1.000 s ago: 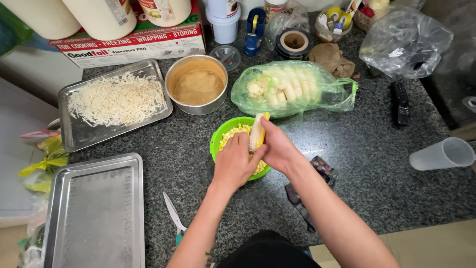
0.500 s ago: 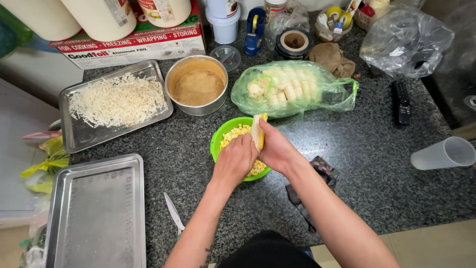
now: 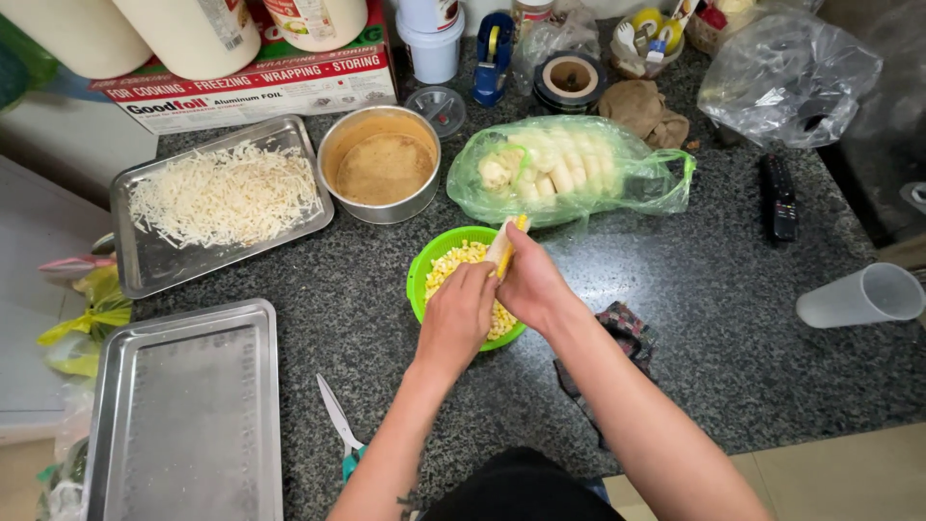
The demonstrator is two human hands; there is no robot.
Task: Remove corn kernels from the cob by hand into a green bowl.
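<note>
Bowl (image 3: pixel 421 272) lies before the round tin (image 3: pixel 378 176), right of tray (image 3: pixel 145 265).

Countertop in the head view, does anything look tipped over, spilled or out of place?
Yes. A clear plastic cup lies on its side at the counter's right edge, and scissors hang over the near edge. No spill shows; both hands work a corn cob over the green bowl.

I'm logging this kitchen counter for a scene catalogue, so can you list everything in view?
Bowl: one, green, centre, holding yellow kernels.
Corn cob: one, pale, upright over the bowl.
Bag of cobs: one, green-tinted, behind the bowl.
Round tin: one, metal, brown contents.
Tray of shreds: one, metal, left rear.
Bare tray: one, metal, near left.
Scissors: one, teal-handled, front edge.
Cup: one, translucent, lying right.
Left hand: over the bowl.
Right hand: gripping the cob.
</note>
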